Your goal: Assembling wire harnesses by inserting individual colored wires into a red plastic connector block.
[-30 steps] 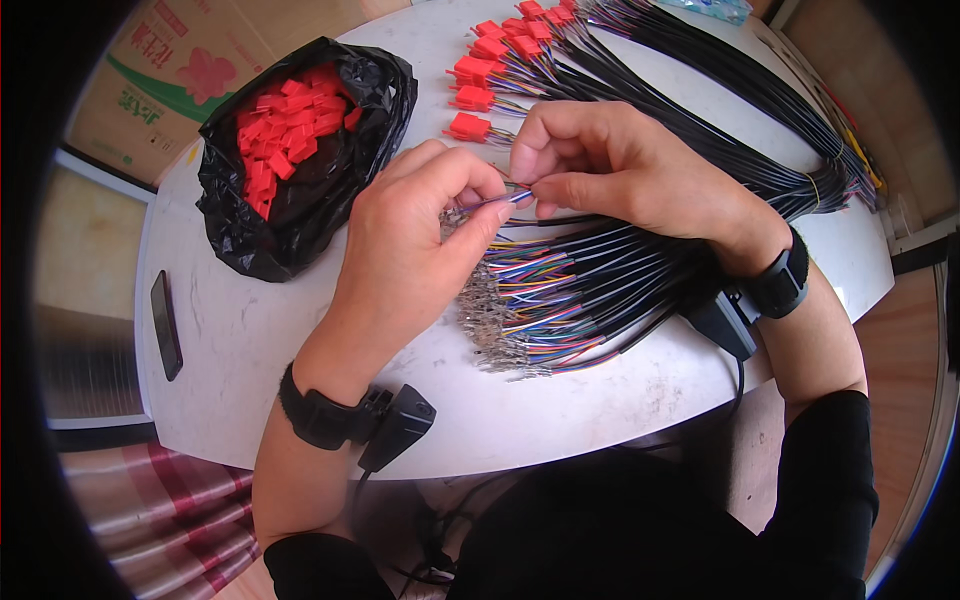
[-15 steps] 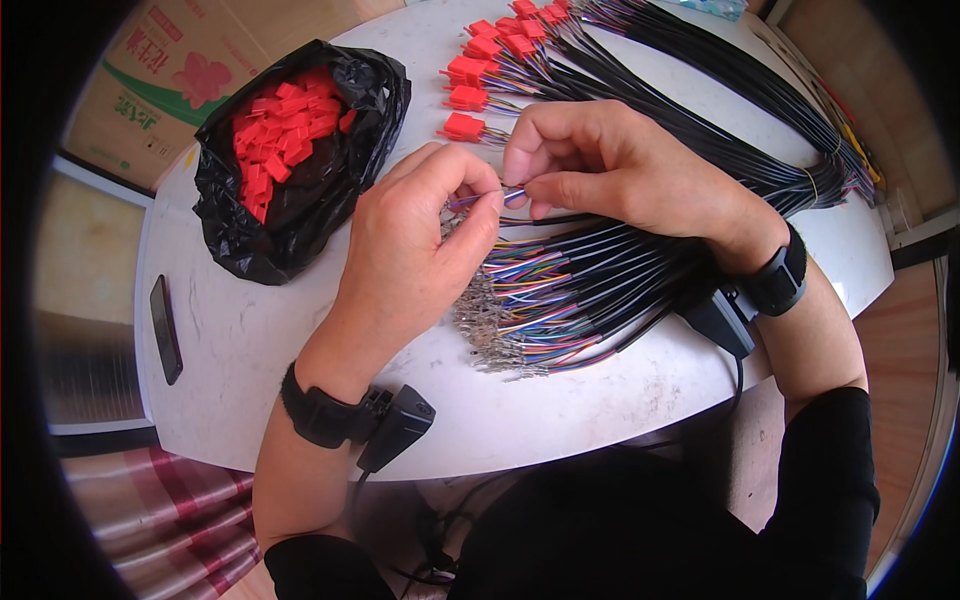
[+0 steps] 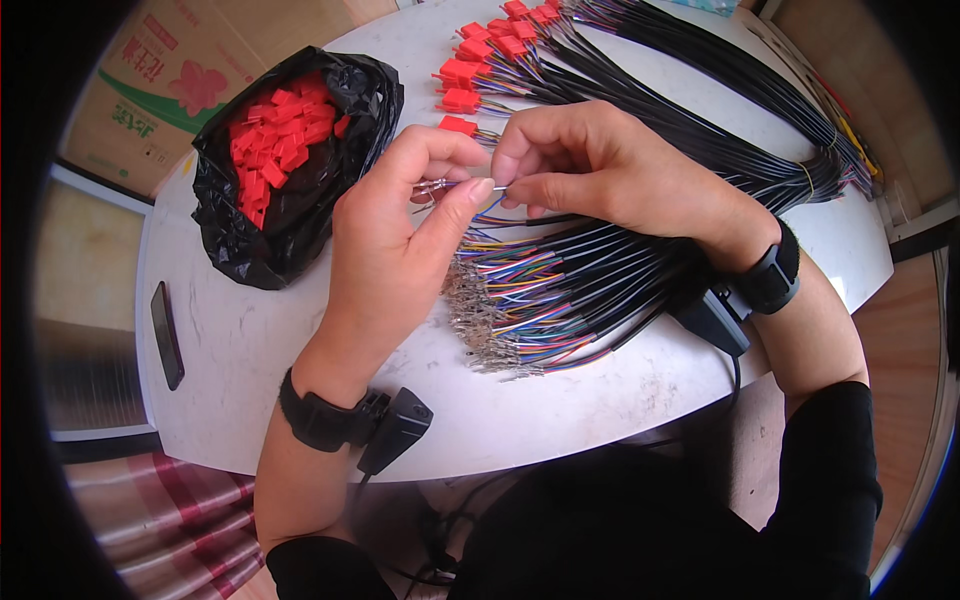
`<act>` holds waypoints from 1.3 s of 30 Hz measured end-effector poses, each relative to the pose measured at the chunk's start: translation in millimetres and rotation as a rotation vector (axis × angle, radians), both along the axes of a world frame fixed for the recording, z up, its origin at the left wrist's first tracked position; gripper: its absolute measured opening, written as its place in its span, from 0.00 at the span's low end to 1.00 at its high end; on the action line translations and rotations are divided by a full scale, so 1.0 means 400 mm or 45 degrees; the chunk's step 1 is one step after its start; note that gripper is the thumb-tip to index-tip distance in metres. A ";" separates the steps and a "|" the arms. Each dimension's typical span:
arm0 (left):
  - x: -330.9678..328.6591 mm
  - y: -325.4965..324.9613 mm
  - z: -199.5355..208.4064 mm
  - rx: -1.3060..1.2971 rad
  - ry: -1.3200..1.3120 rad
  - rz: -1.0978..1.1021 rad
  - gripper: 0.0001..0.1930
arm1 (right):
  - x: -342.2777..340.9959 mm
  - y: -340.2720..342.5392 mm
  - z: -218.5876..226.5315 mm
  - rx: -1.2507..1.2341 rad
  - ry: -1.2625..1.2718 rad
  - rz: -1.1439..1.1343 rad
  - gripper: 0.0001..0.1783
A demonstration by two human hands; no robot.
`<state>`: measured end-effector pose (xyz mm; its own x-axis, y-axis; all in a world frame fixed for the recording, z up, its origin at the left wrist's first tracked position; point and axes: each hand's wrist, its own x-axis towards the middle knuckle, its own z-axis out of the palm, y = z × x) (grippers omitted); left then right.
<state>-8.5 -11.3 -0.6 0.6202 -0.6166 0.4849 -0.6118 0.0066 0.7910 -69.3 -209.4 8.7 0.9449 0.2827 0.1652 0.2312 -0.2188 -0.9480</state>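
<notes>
My left hand (image 3: 395, 225) pinches a few thin wires (image 3: 458, 181) between thumb and index finger, their metal terminal ends sticking out to the left. Close by on the right, my right hand (image 3: 595, 165) is closed on the same wires, thumb against bent fingers. A blue wire hangs just below the fingertips. Under and in front of my hands lies a bundle of black cables (image 3: 610, 275), its stripped multicoloured wires (image 3: 525, 290) ending in bare metal terminals (image 3: 480, 325). Beyond my hands, red plastic connectors (image 3: 462, 74) sit on the ends of other cables.
At the left stands an open black plastic bag (image 3: 300, 240) holding many red connectors (image 3: 275, 150). A dark phone (image 3: 167, 335) lies near the left edge of the white table (image 3: 270, 400). More black cables (image 3: 680, 130) stretch toward the far right. Behind the bag is a cardboard box (image 3: 150, 110).
My left thumb and fingers have opened out somewhat and shifted left along the wires, so the terminal ends now show. My right hand has moved slightly left, still gripping.
</notes>
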 end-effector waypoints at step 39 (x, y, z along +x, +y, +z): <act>-0.012 0.037 0.056 0.305 -0.826 0.219 0.08 | -0.007 0.004 0.011 -0.058 0.054 -0.073 0.08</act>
